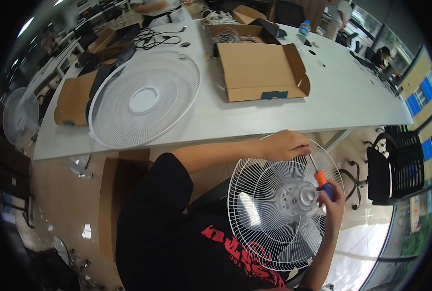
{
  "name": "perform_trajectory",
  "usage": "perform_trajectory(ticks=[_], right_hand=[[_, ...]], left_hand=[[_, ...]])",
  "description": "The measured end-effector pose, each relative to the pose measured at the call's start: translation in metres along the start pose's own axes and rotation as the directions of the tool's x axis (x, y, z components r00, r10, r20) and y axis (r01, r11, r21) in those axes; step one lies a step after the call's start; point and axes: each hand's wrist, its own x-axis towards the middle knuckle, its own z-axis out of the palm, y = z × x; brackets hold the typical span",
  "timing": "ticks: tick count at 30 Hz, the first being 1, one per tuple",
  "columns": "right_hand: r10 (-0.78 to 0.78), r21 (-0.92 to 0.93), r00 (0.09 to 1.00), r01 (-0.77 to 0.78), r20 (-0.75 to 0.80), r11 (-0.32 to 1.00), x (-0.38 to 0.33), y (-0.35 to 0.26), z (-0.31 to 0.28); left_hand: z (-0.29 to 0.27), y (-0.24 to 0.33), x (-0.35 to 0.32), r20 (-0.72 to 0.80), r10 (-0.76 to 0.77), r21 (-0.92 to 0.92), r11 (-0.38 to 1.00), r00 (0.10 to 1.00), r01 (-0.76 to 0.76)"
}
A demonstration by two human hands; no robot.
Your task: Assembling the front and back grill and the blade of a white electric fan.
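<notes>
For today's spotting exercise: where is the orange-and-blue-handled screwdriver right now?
In the head view, lower right: the orange-and-blue-handled screwdriver is in the right hand, over the round white wire fan guard, beside its grey hub.

White wire fan guard [269,228] under the left hand [284,145] — clear, pale grey hub [301,196]. Orange-and-blue screwdriver handle [323,183] in the right hand [333,203] — black sleeve [153,203] with red print nearby.

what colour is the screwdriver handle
Orange with a blue end, on the screwdriver in the right hand; head view.
</notes>
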Motion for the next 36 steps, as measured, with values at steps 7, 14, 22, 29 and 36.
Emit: perform_trajectory(ticks=[7, 14, 22, 29, 36], right_hand=[[-0.052, -0.020, 0.998, 0.051, -0.029, 0.998, 0.006, 0.005, 0.008], [-0.113, 0.215, 0.972, 0.158, -0.206, 0.964, 0.011, 0.000, 0.001], [-0.121, 0.172, 0.973, 0.156, -0.199, 0.973, 0.008, -0.005, 0.009], [-0.129, 0.102, 0.929, 0.174, -0.347, 0.980, 0.002, 0.003, -0.006], [-0.064, 0.280, 0.912, 0.190, -0.404, 0.941, 0.004, -0.002, -0.017]], left_hand=[[-0.070, 0.027, -0.077, -0.138, 0.023, 0.468, 0.883, 0.990, 0.045], [-0.144, 0.024, -0.160, -0.465, -0.022, 0.873, 0.153, 0.885, 0.463], [-0.174, 0.022, -0.195, -0.540, -0.420, 0.761, 0.126, 0.729, 0.636], [-0.259, 0.088, -0.186, -0.543, -0.390, 0.485, 0.577, 0.744, 0.657], [-0.317, 0.216, -0.199, -0.704, -0.187, 0.303, 0.793, 0.686, 0.528]])
